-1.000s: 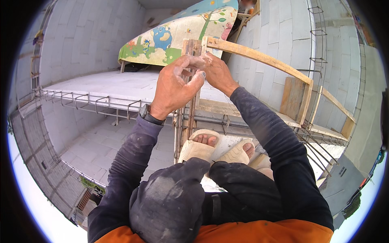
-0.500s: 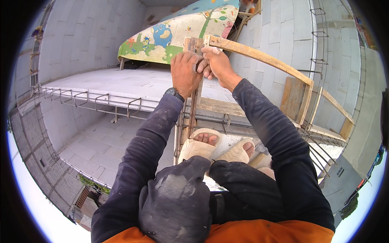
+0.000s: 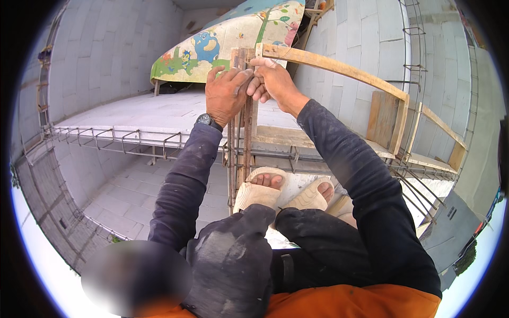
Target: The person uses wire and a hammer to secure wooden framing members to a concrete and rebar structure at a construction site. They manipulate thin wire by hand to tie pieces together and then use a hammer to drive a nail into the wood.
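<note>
My left hand (image 3: pixel 228 95) is at the top of a narrow wooden post (image 3: pixel 243 55), the back of the hand towards me and its fingers bent over the far side. A dark watch (image 3: pixel 208 121) is on that wrist. Beside it my right hand (image 3: pixel 274 85) has its index finger stretched along the post's top, the other fingers curled in against the left fingertips. Whatever lies between the fingers is hidden. Below the hands, rusty steel bars (image 3: pixel 247 132) run along the post towards my feet.
A curved-looking wooden strip (image 3: pixel 339 69) runs right from the post to a wooden frame (image 3: pixel 400 127). A rebar cage (image 3: pixel 132 139) edges a pale block wall. Beyond hangs a cartoon-printed sheet (image 3: pixel 212 55). My sandals (image 3: pixel 260 193) stand on the ledge above a lower floor (image 3: pixel 132 196).
My left hand has shifted slightly left, its fingers lifting and spreading a little from the post. The right hand stays beside it. The whole view has moved slightly.
</note>
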Motion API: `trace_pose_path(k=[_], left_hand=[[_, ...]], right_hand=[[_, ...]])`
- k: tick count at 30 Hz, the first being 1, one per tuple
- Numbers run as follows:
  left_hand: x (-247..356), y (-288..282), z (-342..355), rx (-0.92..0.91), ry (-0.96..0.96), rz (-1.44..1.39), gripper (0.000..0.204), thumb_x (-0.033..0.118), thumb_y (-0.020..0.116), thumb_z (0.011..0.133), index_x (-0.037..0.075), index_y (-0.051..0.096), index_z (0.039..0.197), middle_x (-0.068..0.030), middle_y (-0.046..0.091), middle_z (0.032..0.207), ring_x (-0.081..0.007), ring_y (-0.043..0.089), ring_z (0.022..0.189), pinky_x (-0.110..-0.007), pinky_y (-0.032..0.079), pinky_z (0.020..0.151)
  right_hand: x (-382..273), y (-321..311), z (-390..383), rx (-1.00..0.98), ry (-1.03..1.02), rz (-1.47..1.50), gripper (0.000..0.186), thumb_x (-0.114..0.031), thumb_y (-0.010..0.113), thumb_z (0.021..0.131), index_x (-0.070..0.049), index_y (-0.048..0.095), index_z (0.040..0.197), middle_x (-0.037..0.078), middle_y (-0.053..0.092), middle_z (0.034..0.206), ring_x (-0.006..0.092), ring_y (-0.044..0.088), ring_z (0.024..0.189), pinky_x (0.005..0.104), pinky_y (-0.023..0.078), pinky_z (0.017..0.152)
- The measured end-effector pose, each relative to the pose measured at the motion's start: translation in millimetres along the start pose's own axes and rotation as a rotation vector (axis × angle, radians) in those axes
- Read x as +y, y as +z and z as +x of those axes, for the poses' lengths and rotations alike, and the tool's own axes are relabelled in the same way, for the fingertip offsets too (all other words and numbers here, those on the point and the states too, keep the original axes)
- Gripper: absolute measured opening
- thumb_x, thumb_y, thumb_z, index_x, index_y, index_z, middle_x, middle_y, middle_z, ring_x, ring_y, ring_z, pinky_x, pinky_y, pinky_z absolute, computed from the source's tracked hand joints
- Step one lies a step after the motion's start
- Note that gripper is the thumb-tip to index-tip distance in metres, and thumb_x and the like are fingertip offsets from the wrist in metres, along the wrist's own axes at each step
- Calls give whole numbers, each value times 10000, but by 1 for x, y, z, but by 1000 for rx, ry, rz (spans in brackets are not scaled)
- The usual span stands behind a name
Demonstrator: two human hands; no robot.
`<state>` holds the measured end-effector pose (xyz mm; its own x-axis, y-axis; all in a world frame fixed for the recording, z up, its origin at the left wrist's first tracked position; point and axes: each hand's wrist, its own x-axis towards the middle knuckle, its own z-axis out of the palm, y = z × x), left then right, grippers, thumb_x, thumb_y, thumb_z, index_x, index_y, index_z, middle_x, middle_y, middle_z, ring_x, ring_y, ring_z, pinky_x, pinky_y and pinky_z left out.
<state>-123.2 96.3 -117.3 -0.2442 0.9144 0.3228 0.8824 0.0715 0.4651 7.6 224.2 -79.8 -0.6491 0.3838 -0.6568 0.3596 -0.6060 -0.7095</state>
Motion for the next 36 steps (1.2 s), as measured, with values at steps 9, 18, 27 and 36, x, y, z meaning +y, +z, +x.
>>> trace_pose_path(k=[9,18,27,36], left_hand=[[-3,12,7,71,-321,-282,147,153,695,971,84,772,1075,-77,761,1061,-319,674,1033,-393,537,927],[-7,8,6,13,-377,-288,130,152,692,974,76,769,1046,-79,766,1046,-302,670,1023,-388,539,913],[-10,11,12,40,-242,-252,139,170,691,974,75,769,1039,-88,766,1050,-324,669,1017,-407,533,919],[-7,10,10,40,-466,-346,180,202,696,964,74,786,1053,-86,775,1105,-322,685,1088,-412,529,963]], right_hand=[[23,-26,12,33,32,-38,368,-228,440,1078,14,535,1338,134,725,821,154,673,622,271,496,489],[18,-21,-19,79,-56,-694,265,-305,644,1014,-44,681,1043,107,744,836,233,700,742,384,545,658],[18,-32,15,263,-791,-1519,163,-194,627,967,-81,673,1075,131,742,905,328,699,978,472,542,819],[36,-35,22,201,-635,-1297,191,-186,550,998,-93,605,1156,198,743,812,419,730,766,543,559,694]])
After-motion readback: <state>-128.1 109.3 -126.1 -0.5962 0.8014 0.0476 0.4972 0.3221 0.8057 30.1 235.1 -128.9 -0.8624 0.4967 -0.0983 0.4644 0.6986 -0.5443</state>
